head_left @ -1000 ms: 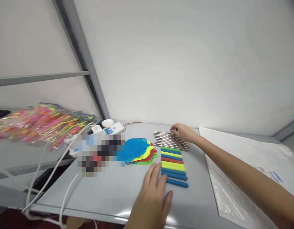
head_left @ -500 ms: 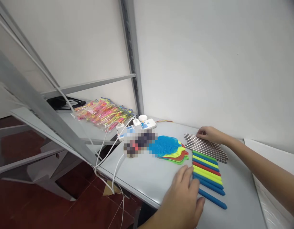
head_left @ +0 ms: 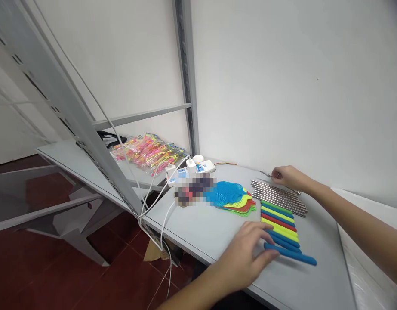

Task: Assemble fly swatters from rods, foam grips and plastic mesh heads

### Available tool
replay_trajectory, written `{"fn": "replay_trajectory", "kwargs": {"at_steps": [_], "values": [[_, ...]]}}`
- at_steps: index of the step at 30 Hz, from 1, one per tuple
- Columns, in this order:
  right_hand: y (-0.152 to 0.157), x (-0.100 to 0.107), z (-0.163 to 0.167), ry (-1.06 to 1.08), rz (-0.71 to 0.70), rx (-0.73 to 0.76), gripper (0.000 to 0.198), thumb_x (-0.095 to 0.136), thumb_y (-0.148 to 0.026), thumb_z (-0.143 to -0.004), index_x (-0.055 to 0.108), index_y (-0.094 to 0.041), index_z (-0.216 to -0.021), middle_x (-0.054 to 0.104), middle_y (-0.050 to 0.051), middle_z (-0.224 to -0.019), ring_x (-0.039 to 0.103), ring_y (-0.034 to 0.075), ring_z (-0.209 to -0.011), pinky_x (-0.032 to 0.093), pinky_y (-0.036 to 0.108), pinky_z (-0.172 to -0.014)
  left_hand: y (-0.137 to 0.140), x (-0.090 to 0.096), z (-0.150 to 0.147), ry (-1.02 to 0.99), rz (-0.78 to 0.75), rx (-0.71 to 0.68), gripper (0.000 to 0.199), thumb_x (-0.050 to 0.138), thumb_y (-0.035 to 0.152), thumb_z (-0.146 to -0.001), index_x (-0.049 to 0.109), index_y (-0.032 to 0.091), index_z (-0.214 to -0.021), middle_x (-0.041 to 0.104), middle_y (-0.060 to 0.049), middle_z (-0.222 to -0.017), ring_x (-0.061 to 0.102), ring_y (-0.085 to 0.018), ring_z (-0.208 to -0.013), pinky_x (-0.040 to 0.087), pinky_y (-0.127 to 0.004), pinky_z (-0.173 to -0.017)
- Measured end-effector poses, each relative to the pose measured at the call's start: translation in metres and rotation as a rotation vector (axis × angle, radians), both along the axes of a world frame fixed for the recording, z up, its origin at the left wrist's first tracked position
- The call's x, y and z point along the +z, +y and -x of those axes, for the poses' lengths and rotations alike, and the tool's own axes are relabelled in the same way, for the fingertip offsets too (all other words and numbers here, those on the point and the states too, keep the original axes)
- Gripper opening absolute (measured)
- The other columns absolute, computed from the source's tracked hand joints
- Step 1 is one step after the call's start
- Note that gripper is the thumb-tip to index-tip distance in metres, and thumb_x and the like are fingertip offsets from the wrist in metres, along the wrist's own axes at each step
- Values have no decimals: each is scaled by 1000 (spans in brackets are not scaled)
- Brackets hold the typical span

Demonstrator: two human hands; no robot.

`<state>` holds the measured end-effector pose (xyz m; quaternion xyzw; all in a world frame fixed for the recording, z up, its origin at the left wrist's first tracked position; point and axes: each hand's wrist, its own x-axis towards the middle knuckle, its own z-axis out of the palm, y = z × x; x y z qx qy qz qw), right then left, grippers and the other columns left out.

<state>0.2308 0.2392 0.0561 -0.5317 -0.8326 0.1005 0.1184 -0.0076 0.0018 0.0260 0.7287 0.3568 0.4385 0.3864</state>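
Observation:
My left hand (head_left: 245,249) is closed on one end of a blue handle tube (head_left: 296,255), held slightly above the table. Beyond it lies a side-by-side row of coloured handle tubes (head_left: 278,226) in green, yellow, blue and red. At the back, my right hand (head_left: 290,177) pinches a thin metal rod (head_left: 265,173), whose far tip sticks out to the left of the fingers. Several similar metal rods (head_left: 278,198) lie together just in front of that hand. Left of the rods, a stack of mesh fly swatter heads (head_left: 229,193) has blue on top, then yellow, red and green.
White power strips (head_left: 204,166) with plugs and cables stand at the table's back left, beside a blurred-out object (head_left: 195,189). Bagged colourful items (head_left: 149,150) lie on a neighbouring shelf. A grey metal post (head_left: 185,77) rises against the wall.
My left hand has taken hold of the nearest blue handle tube and raised it off the table. My right hand has drawn one rod away from the others, towards the wall.

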Motion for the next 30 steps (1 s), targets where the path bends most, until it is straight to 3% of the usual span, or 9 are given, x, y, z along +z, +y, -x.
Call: {"fn": "replay_trajectory", "kwargs": {"at_steps": [4,6,9,11,15,20,23,26,30], "values": [[-25,21,-5,69,-151,-66,16,55,-29,-74,55,-21,-88,65,6,-84,58,21,-73,44,32,-66,15,20,-12,-530,165,83,19,58,36,-92,56,17,-93,69,-9,-104,64,-20,-101,48,-35,-91],[-46,32,-8,122,-230,-104,19,54,-29,-77,51,-22,-95,63,7,-87,57,21,-74,44,33,-66,27,34,-18,-687,146,177,22,60,38,-91,54,18,-86,70,-8,-101,65,-19,-97,48,-33,-90],[-87,42,-7,309,-340,-142,19,53,-28,-80,46,-23,-97,60,6,-88,55,20,-73,42,32,-64,43,54,-22,-951,94,198,23,62,36,-90,46,20,-83,70,-5,-101,68,-18,-94,50,-35,-88],[-116,41,-5,478,-326,-158,13,52,-27,-83,45,-25,-94,57,3,-84,53,19,-69,41,32,-62,48,58,-19,-1014,86,205,26,64,34,-87,43,20,-81,70,-3,-97,69,-17,-91,52,-34,-84],[-159,25,-2,927,-213,-92,5,46,-32,-94,45,-27,-94,47,-3,-70,42,15,-59,36,28,-53,48,48,-11,-1007,75,286,29,67,33,-85,42,20,-78,69,0,-85,69,-15,-84,54,-30,-78],[-176,6,-4,1247,-58,-83,8,48,-35,-96,50,-28,-97,38,-5,-61,37,14,-54,32,27,-49,64,55,-12,-929,89,293,29,64,41,-87,46,20,-80,58,5,-64,59,-9,-61,54,-25,-70],[-176,1,-9,1325,13,-119,8,49,-35,-95,52,-28,-97,39,-5,-62,36,14,-55,33,26,-48,85,76,-23,-887,173,130,32,58,47,-90,46,20,-80,46,8,-58,46,-6,-48,54,-25,-63],[-174,0,-16,1405,30,-166,6,50,-34,-95,52,-28,-94,41,-4,-63,37,14,-55,33,26,-48,97,85,-41,-753,382,-195,34,51,54,-91,45,22,-85,43,8,-62,43,-6,-45,49,-22,-48],[-169,1,-27,1431,-57,-214,10,46,-36,-96,53,-29,-96,44,-3,-62,41,15,-55,36,28,-49,82,61,-67,-326,755,-545,42,49,64,-87,44,23,-87,39,8,-62,33,-5,-39,29,-14,-33]]}}
